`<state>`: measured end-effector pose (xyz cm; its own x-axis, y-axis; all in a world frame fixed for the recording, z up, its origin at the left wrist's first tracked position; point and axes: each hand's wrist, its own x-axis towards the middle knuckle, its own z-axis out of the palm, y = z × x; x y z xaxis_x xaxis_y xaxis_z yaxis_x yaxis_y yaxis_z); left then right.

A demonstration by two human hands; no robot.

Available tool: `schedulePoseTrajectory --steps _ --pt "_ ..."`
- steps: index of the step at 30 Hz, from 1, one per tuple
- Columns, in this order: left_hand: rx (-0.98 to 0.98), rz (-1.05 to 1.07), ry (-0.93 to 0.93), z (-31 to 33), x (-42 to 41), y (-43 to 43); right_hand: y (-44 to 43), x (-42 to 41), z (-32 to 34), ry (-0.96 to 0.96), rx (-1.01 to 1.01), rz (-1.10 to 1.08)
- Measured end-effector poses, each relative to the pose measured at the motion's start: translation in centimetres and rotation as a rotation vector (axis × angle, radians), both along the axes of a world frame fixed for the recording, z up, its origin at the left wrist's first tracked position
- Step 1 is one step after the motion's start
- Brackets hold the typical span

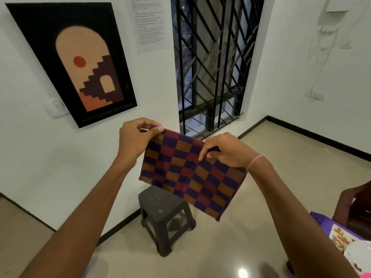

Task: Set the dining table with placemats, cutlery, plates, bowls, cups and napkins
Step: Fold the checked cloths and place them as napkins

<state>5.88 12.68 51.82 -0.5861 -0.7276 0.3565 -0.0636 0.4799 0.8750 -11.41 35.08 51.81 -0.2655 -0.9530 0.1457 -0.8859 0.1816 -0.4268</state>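
I hold a folded checkered cloth napkin [190, 175], purple, maroon and orange, up in the air in front of me. My left hand [136, 137] pinches its top left corner between thumb and fingers. My right hand [224, 151] pinches the top edge further right. The cloth hangs down from both hands, slanting lower toward the right. At the bottom right, a corner of the table [329, 223] with a purple cover shows, with a printed placemat [341, 237] and the rim of a white plate [359, 253] on it.
A dark plastic stool [164, 213] stands on the tiled floor below the cloth, near the wall. A framed picture [80, 63] hangs on the left wall beside a barred window [212, 63]. A brown chair back [353, 205] shows at the right edge.
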Motion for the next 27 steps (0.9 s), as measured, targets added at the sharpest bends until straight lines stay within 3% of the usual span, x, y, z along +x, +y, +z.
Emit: schedulePoseTrajectory --steps 3,6,11,14,20,27 --pt "-0.011 -0.009 -0.027 -0.5 0.0 0.9 -1.9 -0.3 -0.1 0.081 0.11 -0.13" --pt "0.062 0.002 0.03 -1.0 0.1 2.4 -3.8 -0.7 0.0 0.013 0.09 -0.28" --pt "0.094 0.04 0.237 -0.5 -0.7 7.0 -6.6 -1.7 2.8 -0.596 -0.175 -0.554" --pt "-0.031 0.015 0.293 0.0 -1.2 9.4 -7.6 -1.3 4.5 -0.797 -0.31 -0.584" --pt "-0.348 0.03 0.237 -0.8 -1.6 9.8 -7.8 -0.9 5.0 -0.867 -0.435 -0.652" --pt "-0.648 0.076 0.031 -1.9 -2.3 8.3 -7.9 0.2 4.7 -0.903 -0.459 -0.723"
